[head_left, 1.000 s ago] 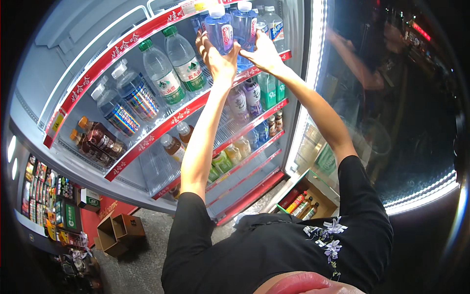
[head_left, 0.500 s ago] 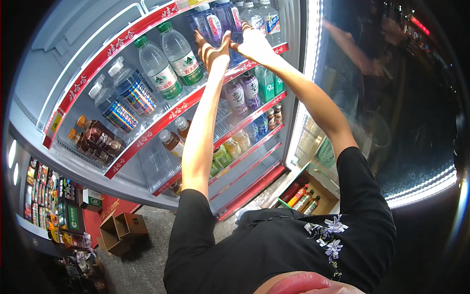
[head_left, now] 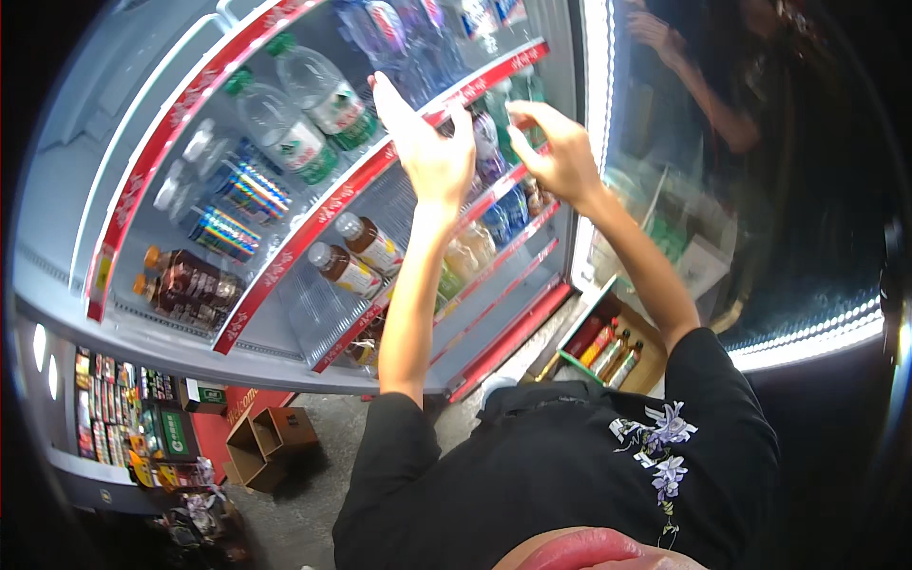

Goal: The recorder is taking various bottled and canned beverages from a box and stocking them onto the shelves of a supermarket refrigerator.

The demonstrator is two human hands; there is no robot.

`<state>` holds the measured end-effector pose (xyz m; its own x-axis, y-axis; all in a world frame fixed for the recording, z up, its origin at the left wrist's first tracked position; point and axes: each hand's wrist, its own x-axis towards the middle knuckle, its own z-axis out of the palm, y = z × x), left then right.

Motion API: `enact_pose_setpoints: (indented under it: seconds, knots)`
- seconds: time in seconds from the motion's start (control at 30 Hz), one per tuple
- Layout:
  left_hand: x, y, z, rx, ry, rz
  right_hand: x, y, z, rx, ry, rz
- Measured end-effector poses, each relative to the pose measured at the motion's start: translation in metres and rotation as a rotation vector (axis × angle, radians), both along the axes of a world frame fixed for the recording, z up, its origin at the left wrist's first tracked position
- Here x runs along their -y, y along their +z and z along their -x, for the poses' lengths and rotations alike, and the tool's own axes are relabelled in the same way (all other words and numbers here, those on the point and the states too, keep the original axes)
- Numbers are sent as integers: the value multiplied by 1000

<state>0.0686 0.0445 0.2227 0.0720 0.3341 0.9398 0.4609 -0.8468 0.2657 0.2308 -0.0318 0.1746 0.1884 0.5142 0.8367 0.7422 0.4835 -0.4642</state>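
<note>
My left hand [head_left: 432, 157] is raised before the red front strip [head_left: 332, 204] of a lit drinks fridge's upper shelf. Its thumb and fingers are apart and it holds nothing. My right hand [head_left: 565, 157] hovers to its right, near the shelf below, with curved, separated fingers and nothing between them. Just beyond my left hand stand blue-tinted bottles [head_left: 404, 47]. Left of them are clear water bottles with green caps [head_left: 328, 90], blue-labelled bottles [head_left: 249, 190] and dark brown bottles with orange caps [head_left: 195, 280]. Purple-labelled bottles [head_left: 489, 152] show between my hands, partly hidden.
Brown drink bottles [head_left: 356, 256] and pale yellow ones [head_left: 470, 249] occupy lower shelves. The fridge's glass door [head_left: 684, 180] stands wide at the right. An open carton of bottles [head_left: 651, 366] and brown cardboard boxes [head_left: 271, 437] rest on the floor.
Both hands have come away from the blue-tinted bottles on the upper shelf. They have moved down and toward me, with the right hand farther right. The view has shifted slightly.
</note>
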Motion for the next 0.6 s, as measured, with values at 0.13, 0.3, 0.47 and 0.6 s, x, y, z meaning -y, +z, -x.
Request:
enact_pose_setpoints:
  seconds: [0.13, 0.3, 0.47, 0.6]
  knots:
    - [71, -145, 64, -382, -431, 153, 104, -184, -17, -320, -82, 458]
    - [159, -403, 219, -1430, -221, 1387, 302, -451, -64, -378, -286, 1197]
    - [227, -362, 244, -1225, -81, 1750, 379, -527, -71, -435, -500, 1338]
    - [212, -348, 215, -1457, -202, 1412, 316, -581, -68, -757, -575, 1339]
